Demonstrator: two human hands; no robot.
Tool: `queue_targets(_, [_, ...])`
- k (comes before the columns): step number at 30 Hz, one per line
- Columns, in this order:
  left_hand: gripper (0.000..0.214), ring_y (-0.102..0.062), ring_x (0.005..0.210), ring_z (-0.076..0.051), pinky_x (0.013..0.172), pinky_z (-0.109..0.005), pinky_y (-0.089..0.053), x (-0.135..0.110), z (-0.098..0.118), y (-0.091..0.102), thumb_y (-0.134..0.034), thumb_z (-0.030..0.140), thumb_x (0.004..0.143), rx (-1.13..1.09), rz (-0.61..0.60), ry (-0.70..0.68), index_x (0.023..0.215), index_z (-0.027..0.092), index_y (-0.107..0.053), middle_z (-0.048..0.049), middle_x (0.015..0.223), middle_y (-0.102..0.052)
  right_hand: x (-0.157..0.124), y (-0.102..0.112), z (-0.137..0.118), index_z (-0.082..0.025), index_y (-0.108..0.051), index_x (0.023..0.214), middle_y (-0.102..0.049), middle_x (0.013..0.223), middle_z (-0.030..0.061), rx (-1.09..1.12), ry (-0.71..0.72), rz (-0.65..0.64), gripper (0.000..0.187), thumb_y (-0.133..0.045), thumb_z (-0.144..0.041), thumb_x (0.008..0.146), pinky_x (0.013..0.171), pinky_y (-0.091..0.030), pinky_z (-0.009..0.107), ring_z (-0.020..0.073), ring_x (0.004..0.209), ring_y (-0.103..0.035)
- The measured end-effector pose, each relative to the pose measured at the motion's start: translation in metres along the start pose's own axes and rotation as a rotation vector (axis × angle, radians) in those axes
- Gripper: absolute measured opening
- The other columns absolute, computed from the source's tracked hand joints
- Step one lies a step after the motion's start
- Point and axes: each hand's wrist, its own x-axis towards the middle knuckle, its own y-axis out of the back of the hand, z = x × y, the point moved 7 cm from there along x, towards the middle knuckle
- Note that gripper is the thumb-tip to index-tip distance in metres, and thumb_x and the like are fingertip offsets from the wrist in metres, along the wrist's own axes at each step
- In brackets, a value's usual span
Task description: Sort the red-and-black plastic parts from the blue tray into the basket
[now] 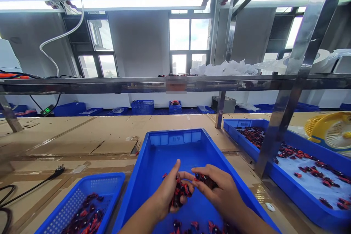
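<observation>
Both my hands are over a blue plastic tray (175,146) in front of me. My left hand (171,190) is cupped around a handful of small red and black parts (181,191). My right hand (219,190) is beside it, fingers closed on one or two of the same red and black parts (204,179) near its fingertips. The two hands nearly touch at the thumbs. More such parts (197,225) lie loose on the tray's floor near the bottom edge of the view.
A blue perforated basket (90,190) with similar parts sits at lower left. A long blue tray (301,164) with scattered parts lies right, behind a slanted metal post (287,91). A yellow fan (331,131) stands far right. Cardboard covers the bench (82,135); a black plug cable (33,186) lies left.
</observation>
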Motion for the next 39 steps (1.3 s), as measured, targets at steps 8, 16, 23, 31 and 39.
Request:
queue_targets(8, [0.085, -0.043, 0.038, -0.007, 0.026, -0.014, -0.016, 0.0, 0.004, 0.005, -0.03, 0.091, 0.071, 0.008, 0.006, -0.032, 0.1, 0.018, -0.063, -0.0026, 0.074, -0.06, -0.004, -0.015, 0.021, -0.022, -0.07, 0.097, -0.059, 0.068, 0.0007, 0.53, -0.417, -0.021, 0.029, -0.068, -0.048, 0.084, 0.049, -0.043, 0.024, 0.0134, 0.055, -0.051])
queue_targets(16, [0.089, -0.043, 0.038, -0.007, 0.026, -0.014, -0.017, 0.004, 0.007, 0.007, -0.028, 0.091, 0.07, 0.021, -0.007, -0.067, 0.101, 0.015, -0.064, -0.0029, 0.073, -0.059, -0.005, -0.027, 0.005, -0.023, -0.062, 0.1, -0.031, 0.06, -0.01, 1.671, -0.654, -0.193, 0.028, -0.064, -0.049, 0.089, 0.03, -0.019, 0.014, 0.0034, 0.038, -0.013])
queue_targets(23, [0.087, -0.044, 0.038, -0.008, 0.025, -0.015, -0.016, 0.005, 0.009, 0.012, -0.031, 0.09, 0.071, 0.008, -0.019, -0.099, 0.102, 0.016, -0.065, -0.0031, 0.074, -0.061, -0.005, -0.021, -0.013, -0.021, -0.061, 0.102, -0.033, 0.061, -0.0104, 1.838, -0.66, -0.125, 0.022, -0.063, -0.04, 0.093, 0.031, -0.015, 0.015, 0.0019, 0.038, -0.02])
queue_targets(31, [0.081, -0.044, 0.041, -0.007, 0.026, -0.015, -0.018, -0.001, 0.01, 0.009, -0.033, 0.087, 0.075, 0.031, -0.04, -0.094, 0.103, 0.018, -0.066, -0.0016, 0.075, -0.061, -0.008, -0.032, 0.016, -0.017, -0.058, 0.104, -0.03, 0.062, -0.0107, 1.758, -0.806, -0.044, 0.027, -0.068, -0.038, 0.09, 0.031, -0.015, 0.015, 0.0018, 0.039, -0.024])
queue_targets(39, [0.078, -0.044, 0.042, -0.008, 0.03, -0.017, -0.017, 0.007, 0.012, 0.013, -0.03, 0.084, 0.079, 0.161, -0.032, -0.139, 0.105, 0.018, -0.064, -0.0003, 0.076, -0.062, -0.01, -0.034, 0.037, -0.017, -0.06, 0.101, -0.032, 0.06, -0.0107, 1.493, -0.856, 0.017, 0.033, -0.071, -0.044, 0.086, 0.031, -0.018, 0.014, 0.0025, 0.04, -0.024])
